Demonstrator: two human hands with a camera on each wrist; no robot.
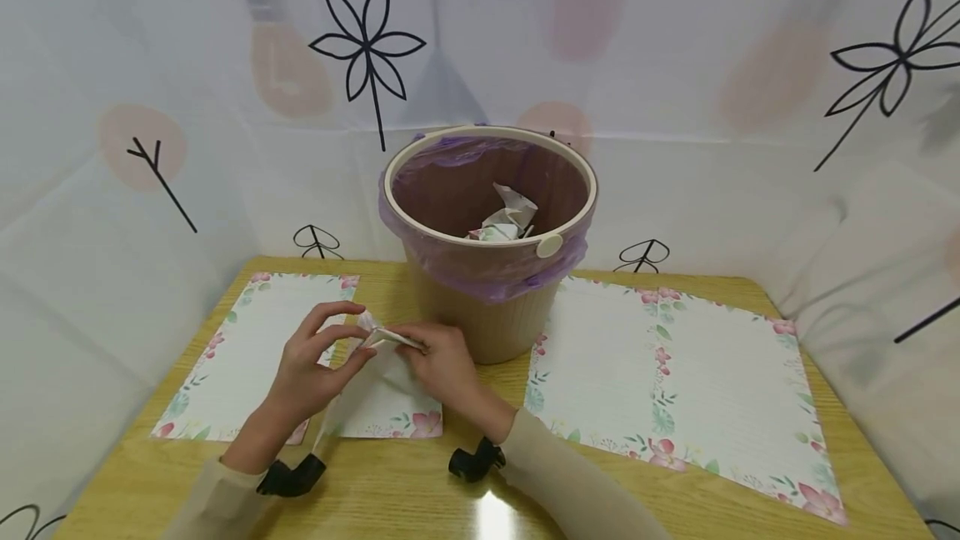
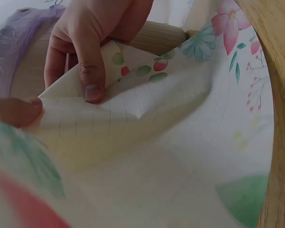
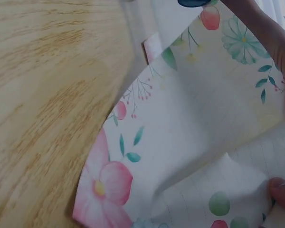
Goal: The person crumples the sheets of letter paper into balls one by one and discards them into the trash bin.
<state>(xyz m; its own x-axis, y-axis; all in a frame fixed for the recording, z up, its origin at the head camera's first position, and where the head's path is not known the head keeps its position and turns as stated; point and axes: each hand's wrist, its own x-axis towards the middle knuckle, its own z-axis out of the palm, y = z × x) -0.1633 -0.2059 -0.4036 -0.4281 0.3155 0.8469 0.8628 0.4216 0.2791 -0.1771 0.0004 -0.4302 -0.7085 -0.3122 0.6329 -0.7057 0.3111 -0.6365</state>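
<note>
Both hands are on a sheet of lined, flower-bordered paper (image 1: 390,411) in front of the bin, its far edge lifted and folded over. My right hand (image 1: 442,363) pinches the fold from the right; in the left wrist view its thumb (image 2: 91,80) presses on the ruled side. Around the left end of the fold, my left hand (image 1: 311,361) curves its fingers and thumb, and its thumb tip (image 2: 26,111) lies on the paper's edge. The sheet's near part slopes down toward the table, its pink flower corner (image 3: 104,190) close to the wood.
Behind the hands stands a beige bin (image 1: 480,319) with a purple liner (image 1: 487,277) over its rim and crumpled paper (image 1: 510,215) inside. Another flowered sheet (image 1: 262,357) lies at left, two more sheets (image 1: 600,365) at right, on the wooden table (image 1: 390,494). A patterned cloth (image 1: 480,48) hangs behind.
</note>
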